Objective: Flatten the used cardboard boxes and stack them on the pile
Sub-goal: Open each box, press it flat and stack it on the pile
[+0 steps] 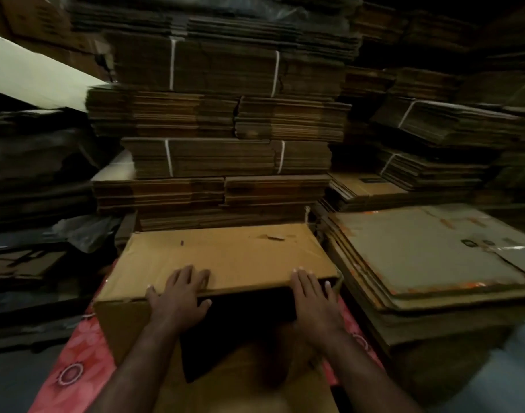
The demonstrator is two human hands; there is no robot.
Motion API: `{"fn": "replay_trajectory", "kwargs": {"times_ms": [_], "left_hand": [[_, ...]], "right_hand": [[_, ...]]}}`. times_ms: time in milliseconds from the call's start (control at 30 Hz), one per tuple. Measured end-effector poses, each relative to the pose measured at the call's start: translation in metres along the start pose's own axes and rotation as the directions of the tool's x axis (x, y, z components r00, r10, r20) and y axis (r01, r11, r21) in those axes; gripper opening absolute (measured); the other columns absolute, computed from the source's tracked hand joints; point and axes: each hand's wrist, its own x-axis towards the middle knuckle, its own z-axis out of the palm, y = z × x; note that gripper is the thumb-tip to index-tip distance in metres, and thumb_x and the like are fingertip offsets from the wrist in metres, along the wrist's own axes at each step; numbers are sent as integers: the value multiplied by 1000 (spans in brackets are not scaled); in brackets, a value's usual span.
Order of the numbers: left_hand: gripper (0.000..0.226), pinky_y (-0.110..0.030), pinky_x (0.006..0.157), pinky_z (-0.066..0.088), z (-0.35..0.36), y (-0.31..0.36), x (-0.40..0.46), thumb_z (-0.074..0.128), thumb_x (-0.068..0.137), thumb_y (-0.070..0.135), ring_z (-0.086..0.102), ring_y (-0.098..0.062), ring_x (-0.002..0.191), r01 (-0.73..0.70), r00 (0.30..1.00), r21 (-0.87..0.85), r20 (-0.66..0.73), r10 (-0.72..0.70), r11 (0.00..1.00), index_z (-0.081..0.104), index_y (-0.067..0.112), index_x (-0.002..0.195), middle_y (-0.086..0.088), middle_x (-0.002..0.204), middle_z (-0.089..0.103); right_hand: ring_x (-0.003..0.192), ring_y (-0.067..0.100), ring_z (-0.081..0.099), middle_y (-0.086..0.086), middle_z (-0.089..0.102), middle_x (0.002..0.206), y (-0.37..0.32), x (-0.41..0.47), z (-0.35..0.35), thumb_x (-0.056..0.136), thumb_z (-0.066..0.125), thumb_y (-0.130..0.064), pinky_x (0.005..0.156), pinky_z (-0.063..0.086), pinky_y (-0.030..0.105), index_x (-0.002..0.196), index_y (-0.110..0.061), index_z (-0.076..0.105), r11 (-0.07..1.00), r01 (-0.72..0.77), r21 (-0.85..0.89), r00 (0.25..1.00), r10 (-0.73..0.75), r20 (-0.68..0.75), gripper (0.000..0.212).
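Both hands [182,292] on box [225,254] edge

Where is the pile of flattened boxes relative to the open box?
In the head view, the pile sits right of the open box, beside the right hand.

Box [225,257] before tall stacks [222,123]; flattened pile [428,251] right

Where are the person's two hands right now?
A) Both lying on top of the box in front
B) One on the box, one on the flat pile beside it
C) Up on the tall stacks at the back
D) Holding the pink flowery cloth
A: the left hand and right hand both lie with straight fingers on the top panel of the cardboard box.
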Motion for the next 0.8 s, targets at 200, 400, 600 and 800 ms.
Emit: {"fn": "replay_trajectory", "kwargs": {"times_ms": [200, 400, 600, 800], "left_hand": [[71, -70, 112, 22, 2, -6, -3, 56, 93, 58, 11, -22, 153, 4, 1000, -2, -14, -4, 1000, 20, 48, 154, 5, 167, 10], [74, -73, 113, 17, 6, 6, -4, 58, 93, 57, 7, -23, 154, -12, 1000, -12, -4, 12, 1000, 18, 46, 155, 5, 168, 7], [77, -73, 114, 13, 8, 18, -2, 58, 93, 55, 5, -22, 154, 47, 998, 8, -40, -46, 999, 13, 45, 156, 5, 167, 3], [84, -72, 116, 4, 14, 18, -6, 54, 95, 56, -7, -22, 156, 44, 999, 74, 24, -45, 996, 0, 44, 158, 6, 168, -11]], "right_hand": [[157, 21, -3, 1, -3, 172, 67, -63, -11, 103, 39, -16, 124, 3, 51, 164, -15, 6, 975, -140, -173, 987, 151, 50, 69], [150, 19, 25, -1, 32, 160, 81, -59, -34, 93, 58, -31, 122, 17, 54, 155, -23, 32, 981, -181, -69, 983, 181, -1, 67], [143, 18, 35, -1, 38, 156, -4, 24, -59, 100, 52, -42, 118, 27, 43, 152, -26, 37, 989, 113, 95, 988, -102, -115, 57], [152, 22, 22, 3, 25, 166, -75, 102, -48, 102, 43, -51, 123, 19, 51, 157, -23, 30, 939, 302, 165, 952, -305, -11, 63]]}}
